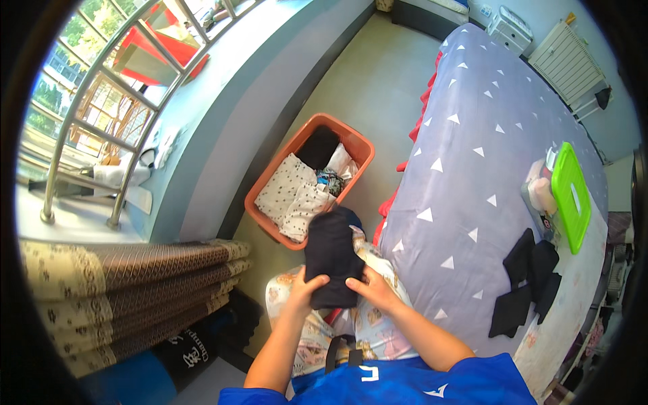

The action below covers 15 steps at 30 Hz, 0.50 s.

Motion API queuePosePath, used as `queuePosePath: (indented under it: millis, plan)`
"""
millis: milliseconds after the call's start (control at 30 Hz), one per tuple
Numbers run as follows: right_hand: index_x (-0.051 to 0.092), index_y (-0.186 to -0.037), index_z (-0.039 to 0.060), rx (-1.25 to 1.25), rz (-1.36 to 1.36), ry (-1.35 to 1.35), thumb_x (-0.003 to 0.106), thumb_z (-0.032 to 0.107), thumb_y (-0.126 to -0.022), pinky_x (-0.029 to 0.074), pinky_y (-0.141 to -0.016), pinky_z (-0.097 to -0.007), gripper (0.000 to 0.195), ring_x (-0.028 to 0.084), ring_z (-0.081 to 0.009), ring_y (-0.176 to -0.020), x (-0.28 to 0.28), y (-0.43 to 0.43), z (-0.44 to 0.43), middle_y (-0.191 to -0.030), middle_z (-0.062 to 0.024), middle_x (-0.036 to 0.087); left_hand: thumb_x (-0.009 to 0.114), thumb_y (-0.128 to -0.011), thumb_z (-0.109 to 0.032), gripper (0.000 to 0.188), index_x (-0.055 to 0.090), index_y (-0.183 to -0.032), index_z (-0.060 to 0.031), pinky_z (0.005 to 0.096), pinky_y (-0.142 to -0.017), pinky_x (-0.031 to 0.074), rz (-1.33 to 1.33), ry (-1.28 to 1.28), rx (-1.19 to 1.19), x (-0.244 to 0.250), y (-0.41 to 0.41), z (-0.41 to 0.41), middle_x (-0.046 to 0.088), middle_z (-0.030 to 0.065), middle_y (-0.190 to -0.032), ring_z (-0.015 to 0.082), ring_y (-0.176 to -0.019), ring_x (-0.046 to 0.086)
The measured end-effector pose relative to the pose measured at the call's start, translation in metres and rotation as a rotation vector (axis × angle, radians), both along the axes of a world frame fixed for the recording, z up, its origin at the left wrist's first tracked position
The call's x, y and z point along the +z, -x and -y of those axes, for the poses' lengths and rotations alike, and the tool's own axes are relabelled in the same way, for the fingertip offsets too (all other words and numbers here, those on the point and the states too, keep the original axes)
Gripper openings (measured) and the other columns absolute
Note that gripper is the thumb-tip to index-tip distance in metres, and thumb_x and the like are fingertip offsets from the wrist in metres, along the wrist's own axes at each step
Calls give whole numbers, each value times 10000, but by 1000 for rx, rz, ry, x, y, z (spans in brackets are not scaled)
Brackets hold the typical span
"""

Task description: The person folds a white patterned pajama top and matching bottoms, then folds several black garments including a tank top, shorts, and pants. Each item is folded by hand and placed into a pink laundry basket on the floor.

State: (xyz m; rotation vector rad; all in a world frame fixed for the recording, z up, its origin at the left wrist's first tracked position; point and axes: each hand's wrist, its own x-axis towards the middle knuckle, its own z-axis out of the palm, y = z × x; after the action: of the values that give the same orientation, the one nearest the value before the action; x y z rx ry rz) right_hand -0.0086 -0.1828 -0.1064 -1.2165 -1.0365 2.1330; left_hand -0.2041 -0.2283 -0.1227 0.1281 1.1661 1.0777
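A folded black cloth garment (331, 258) is held over my lap, its far end reaching towards the near rim of an orange plastic tub (364, 144). My left hand (306, 291) grips its left edge with the thumb on top. On the opposite edge, my right hand (373, 288) holds it the same way. Inside the tub lie white dotted cloths (286, 190), a folded black cloth (319, 147), a white shiny cloth (342, 162) and a patterned cloth (330, 181). Part of a patterned fabric shows beside the held garment, above my right knee.
To the right is a bed with a grey, triangle-print sheet (455, 192). On it are several folded black cloths (526, 283) and a clear box with a green lid (572, 197). Brown curtains (152, 288) hang at the left, below a metal window railing (136, 106).
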Motion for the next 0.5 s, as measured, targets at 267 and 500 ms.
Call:
queuePosePath:
  millis: [267,500]
  plan:
    - [612,-1136,50,221,605,-804,704,210,-813,357,-1055,-469,373,559,-279,-1165,-19,-6,-30,-1213,-122,613,722,-668,-140,711,470,-1331,-85,403,-892,485,-1359,-142,-301,-115,81,-208,622,217,-1165,348,-1070,616]
    - [669,-1023,105,279,493,-599,701,186,-805,375,-1044,-456,235,607,-201,-1106,-18,-8,-56,-1111,-31,673,807,-711,-190,832,399,-1433,-127,358,-935,458,-548,-144,-583,-252,79,-351,543,194,-1296,276,-1135,568]
